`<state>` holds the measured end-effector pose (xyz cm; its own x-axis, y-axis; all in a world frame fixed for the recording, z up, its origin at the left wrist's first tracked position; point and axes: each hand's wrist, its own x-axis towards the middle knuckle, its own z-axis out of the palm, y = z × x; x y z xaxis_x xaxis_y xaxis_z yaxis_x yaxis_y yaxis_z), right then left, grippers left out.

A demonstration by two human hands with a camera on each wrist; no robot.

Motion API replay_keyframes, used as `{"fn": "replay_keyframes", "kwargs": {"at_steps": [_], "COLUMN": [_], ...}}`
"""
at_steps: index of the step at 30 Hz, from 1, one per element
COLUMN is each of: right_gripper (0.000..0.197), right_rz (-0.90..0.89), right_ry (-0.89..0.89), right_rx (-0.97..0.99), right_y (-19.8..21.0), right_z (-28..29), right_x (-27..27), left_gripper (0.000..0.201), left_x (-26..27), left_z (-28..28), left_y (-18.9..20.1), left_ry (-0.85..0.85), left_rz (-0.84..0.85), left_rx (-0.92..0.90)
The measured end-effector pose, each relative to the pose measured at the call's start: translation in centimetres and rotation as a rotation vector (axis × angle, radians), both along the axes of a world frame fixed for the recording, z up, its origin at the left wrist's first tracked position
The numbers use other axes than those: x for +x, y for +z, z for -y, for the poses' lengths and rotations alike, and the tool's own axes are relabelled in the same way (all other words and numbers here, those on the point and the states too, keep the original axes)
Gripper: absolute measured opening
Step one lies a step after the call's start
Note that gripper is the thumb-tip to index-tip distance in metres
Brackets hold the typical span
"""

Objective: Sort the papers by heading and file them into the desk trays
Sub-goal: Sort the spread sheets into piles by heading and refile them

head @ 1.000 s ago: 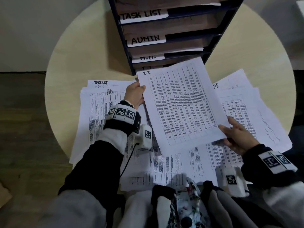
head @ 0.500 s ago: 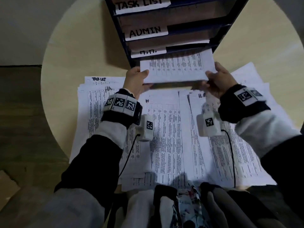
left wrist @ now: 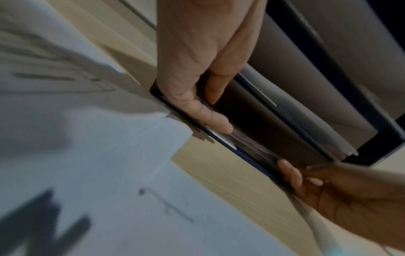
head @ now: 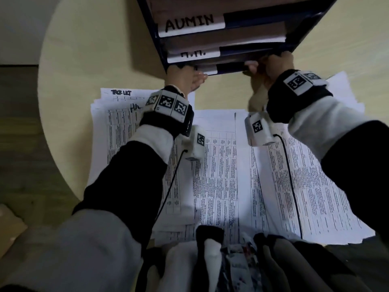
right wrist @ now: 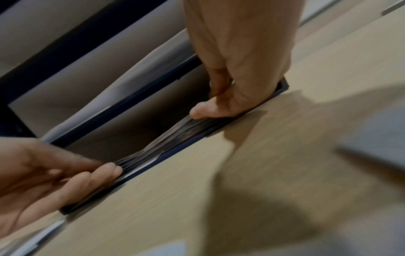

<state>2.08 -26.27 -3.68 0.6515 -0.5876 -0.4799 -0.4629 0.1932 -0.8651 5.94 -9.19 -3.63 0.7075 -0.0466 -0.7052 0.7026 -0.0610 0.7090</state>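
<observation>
The dark tray rack (head: 229, 69) stands at the table's back, with labels ADMIN (head: 189, 24) and H.R. (head: 192, 54). A printed sheet (left wrist: 252, 147) lies almost wholly inside the bottom tray, and only its near edge (right wrist: 175, 135) shows. My left hand (head: 197, 79) is at the tray's left front corner, its straight fingers (right wrist: 105, 169) pressing on that edge. My right hand (head: 252, 67) is at the right front corner, and thumb and finger (right wrist: 203, 110) pinch the sheet there.
Several loose printed papers (head: 221, 165) are spread over the round wooden table (head: 94, 49) in front of the rack. One headed TASK LIST (head: 121, 92) lies at the left. The H.R. tray above holds paper (head: 252, 39).
Both hands carried the sheet from above the table forward into the rack's bottom tray. It has gone from fully visible to almost hidden inside, and the head has moved closer.
</observation>
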Motion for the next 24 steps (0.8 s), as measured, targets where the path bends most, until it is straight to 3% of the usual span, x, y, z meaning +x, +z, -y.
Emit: {"fn": "replay_keyframes", "kwargs": {"at_steps": [2,5,7,8,11,15,20,24], "right_gripper": [0.015,0.028,0.015,0.012,0.030,0.028,0.026,0.029], "right_rz": [-0.033,-0.074,-0.052,-0.039,-0.012,-0.026,0.073,0.038], "right_ry": [0.021,0.016,0.051,0.061,0.068,0.158,0.314,0.233], "right_rx": [-0.093,0.047,0.056,0.050,0.005,0.011,-0.151,-0.072], "right_y": [-0.2,-0.5,-0.7,-0.6,-0.3,1.0,3.6,4.7], "right_z": [-0.2,-0.2,-0.1,-0.1,0.1,0.0,-0.9,-1.1], "right_x": [0.5,1.2,1.1,0.9,-0.1,-2.8,-3.4,-0.9], "left_gripper": [0.037,0.043,0.044,0.042,0.020,0.016,0.019,0.038], "left_x": [0.5,0.9,1.0,0.9,-0.1,-2.4,-2.4,-0.6], "left_z": [0.2,0.6,0.9,1.0,1.0,-0.5,-1.6,-0.8], "left_y": [0.0,-0.2,0.0,-0.1,0.4,1.6,3.7,4.7], "left_ry": [-0.029,-0.068,-0.099,-0.101,-0.113,-0.220,-0.101,-0.019], "left_rz": [-0.035,-0.088,-0.085,-0.085,0.041,0.128,0.225,0.174], "left_rx": [0.026,-0.002,-0.009,0.010,0.098,0.054,-0.019,-0.017]}}
